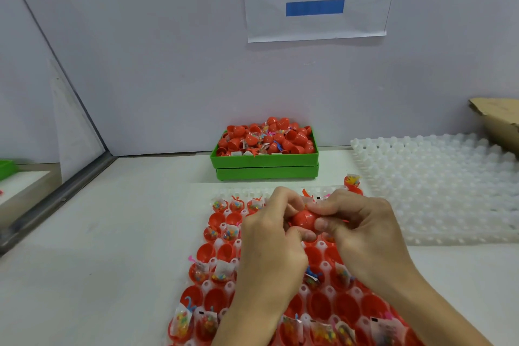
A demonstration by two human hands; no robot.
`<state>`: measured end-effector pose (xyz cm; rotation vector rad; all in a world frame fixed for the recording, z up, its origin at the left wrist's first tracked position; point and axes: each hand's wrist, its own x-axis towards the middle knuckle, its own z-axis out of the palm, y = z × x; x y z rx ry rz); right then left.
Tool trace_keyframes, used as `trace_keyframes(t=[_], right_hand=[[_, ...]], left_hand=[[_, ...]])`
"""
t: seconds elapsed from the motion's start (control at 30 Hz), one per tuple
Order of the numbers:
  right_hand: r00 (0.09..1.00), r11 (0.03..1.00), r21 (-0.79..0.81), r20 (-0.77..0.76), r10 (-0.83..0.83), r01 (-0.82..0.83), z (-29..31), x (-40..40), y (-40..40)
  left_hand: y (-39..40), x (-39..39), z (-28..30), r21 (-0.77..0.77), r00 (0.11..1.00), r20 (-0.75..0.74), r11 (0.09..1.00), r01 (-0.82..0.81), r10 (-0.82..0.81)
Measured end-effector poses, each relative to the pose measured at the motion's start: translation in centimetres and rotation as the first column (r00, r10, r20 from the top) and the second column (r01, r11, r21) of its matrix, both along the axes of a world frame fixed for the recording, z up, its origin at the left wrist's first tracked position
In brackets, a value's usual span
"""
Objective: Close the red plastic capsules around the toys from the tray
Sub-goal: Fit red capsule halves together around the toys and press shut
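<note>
Both hands meet over the near tray point(224, 286), a white moulded tray whose pockets hold open red capsule halves, some empty and some with small bagged toys. My left hand point(269, 236) and my right hand point(356, 227) together grip one red capsule point(304, 219), thumbs and fingertips pinching it from both sides above the tray's far rows. The capsule's seam is hidden by my fingers.
A green bin point(265, 161) heaped with red capsules and toys stands at the back against the wall. An empty white moulded tray point(438, 185) lies to the right, with a cardboard box point(497, 118) behind it. A loose filled capsule half point(352, 184) sits by the near tray's far corner.
</note>
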<state>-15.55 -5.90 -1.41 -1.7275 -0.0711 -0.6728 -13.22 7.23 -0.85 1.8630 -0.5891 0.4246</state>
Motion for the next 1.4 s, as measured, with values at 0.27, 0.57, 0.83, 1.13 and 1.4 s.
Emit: trace_keyframes(t=[0.27, 0.57, 0.83, 1.13, 1.4], right_hand=[[0.998, 0.997, -0.072, -0.056, 0.008, -0.012, 0.1, -0.2, 0.7], [0.978, 0.99, 0.141, -0.198, 0.061, -0.033, 0.4, -0.3, 0.1], [0.983, 0.956, 0.257, -0.08, 0.164, -0.138, 0.1, -0.5, 0.1], [0.992, 0.958, 0.262, -0.011, 0.128, -0.12, -0.3, -0.2, 0.5], [0.962, 0.942, 0.235, -0.07, 0.262, -0.24, 0.3, -0.8, 0.0]], left_hand=[[0.5, 1.1, -0.5, 0.043, 0.999, 0.027, 0.998, -0.046, 0.045], [0.6, 1.6, -0.5, 0.043, 0.992, 0.05, 0.993, 0.113, -0.115], [0.4, 1.8, -0.4, -0.546, 0.739, -0.38, 0.78, 0.306, -0.556], [0.0, 1.6, -0.9, -0.537, 0.819, -0.326, 0.805, 0.25, -0.472], [0.3, 1.8, -0.1, -0.713, 0.66, -0.392, 0.665, 0.222, -0.64]])
